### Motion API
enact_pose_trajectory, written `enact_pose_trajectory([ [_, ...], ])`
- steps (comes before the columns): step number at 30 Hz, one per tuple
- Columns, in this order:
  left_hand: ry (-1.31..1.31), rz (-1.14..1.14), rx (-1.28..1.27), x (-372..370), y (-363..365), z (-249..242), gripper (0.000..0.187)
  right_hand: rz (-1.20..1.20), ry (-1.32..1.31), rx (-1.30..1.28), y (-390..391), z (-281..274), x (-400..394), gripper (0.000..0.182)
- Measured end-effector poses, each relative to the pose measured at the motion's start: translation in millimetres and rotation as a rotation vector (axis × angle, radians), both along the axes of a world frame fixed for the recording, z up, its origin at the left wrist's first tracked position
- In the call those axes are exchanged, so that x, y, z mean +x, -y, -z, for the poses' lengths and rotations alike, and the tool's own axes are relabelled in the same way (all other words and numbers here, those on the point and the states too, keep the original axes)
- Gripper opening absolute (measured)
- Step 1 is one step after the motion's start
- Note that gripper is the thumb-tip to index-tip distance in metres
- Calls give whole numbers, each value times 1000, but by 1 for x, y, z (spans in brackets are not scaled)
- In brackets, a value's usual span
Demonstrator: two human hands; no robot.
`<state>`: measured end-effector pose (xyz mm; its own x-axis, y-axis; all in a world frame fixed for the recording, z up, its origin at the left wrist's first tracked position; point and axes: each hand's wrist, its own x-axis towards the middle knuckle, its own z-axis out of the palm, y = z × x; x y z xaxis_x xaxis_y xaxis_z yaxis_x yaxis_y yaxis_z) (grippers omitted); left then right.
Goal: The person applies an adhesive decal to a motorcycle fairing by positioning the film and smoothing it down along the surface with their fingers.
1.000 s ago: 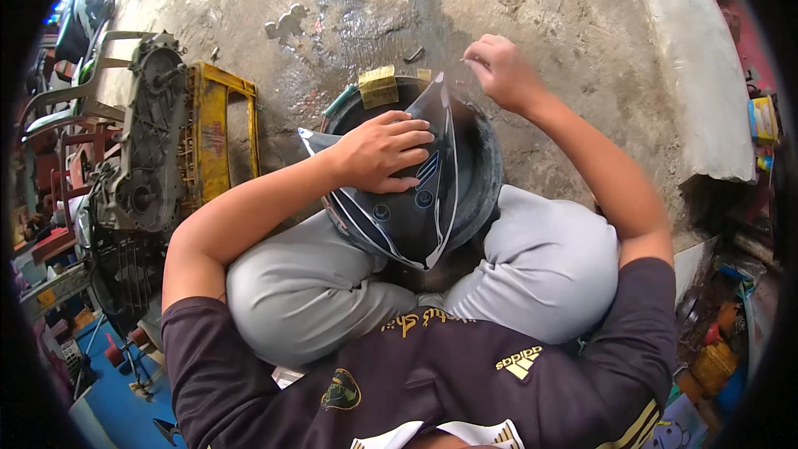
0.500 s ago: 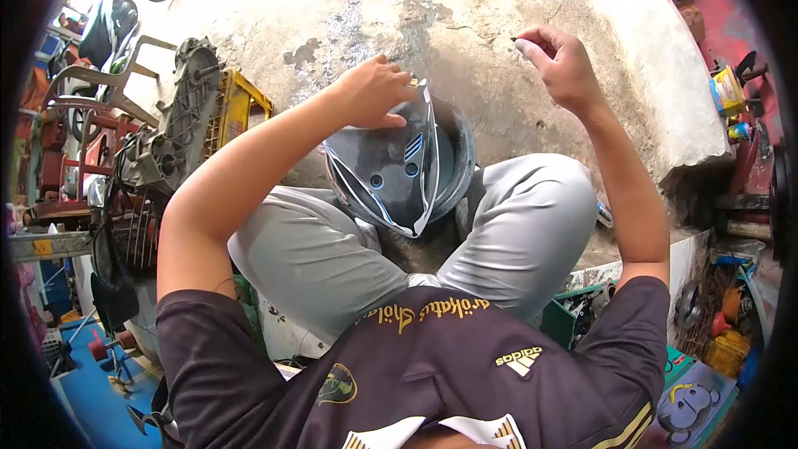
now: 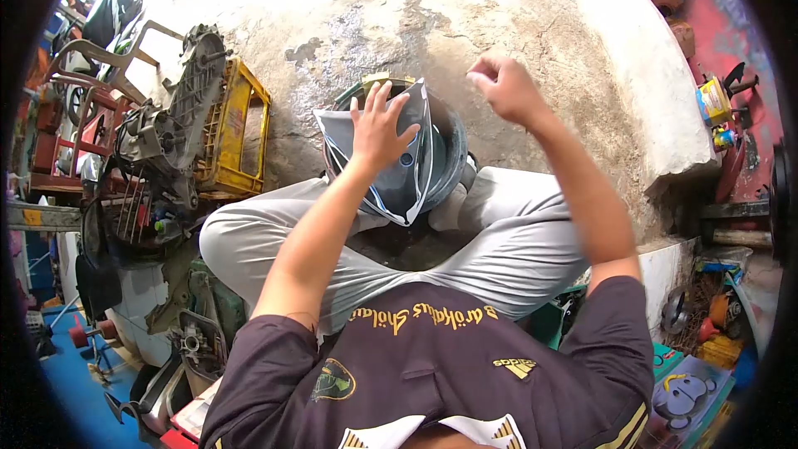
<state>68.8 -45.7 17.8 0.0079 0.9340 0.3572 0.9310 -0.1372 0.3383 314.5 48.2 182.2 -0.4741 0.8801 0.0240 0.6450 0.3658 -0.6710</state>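
Left hand (image 3: 378, 129) lay spread flat on the dark grey plastic fairing panel (image 3: 397, 170), long axis twelve-to-six; right hand (image 3: 505, 87), fingers pinched together, hovered at two o'clock.

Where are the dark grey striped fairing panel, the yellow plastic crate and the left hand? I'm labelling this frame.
dark grey striped fairing panel (image 3: 397, 183), head view, lower face.
yellow plastic crate (image 3: 230, 137), head view, side frame.
left hand (image 3: 378, 129), head view, back.

Fairing panel (image 3: 399, 170): dark grey-black with white pinstripes and blue slashes. Crate (image 3: 237, 137): yellow. Trousers (image 3: 274, 241): light grey. Shirt (image 3: 432, 366): dark maroon with gold lettering.
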Motion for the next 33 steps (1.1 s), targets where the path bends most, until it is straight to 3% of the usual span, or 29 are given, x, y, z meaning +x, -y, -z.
enact_pose_trajectory([
  [5,93,-45,26,0,41,2,69,299,-464,-375,22,133,-20,12],
  [8,111,-79,34,-7,48,13,69,435,-465,-195,36,205,-45,22],
  [10,151,-128,53,-2,45,16,70,466,-359,-121,50,184,-63,31],
  [19,91,-42,-87,18,41,22,72,330,-136,76,7,196,-82,46],
  [26,103,-34,-103,16,42,22,64,120,83,156,-22,198,-83,44],
  [29,123,-42,-85,15,43,23,62,12,141,256,20,182,-80,46],
  [33,153,-34,-59,14,42,25,56,79,41,182,23,190,-73,46],
])
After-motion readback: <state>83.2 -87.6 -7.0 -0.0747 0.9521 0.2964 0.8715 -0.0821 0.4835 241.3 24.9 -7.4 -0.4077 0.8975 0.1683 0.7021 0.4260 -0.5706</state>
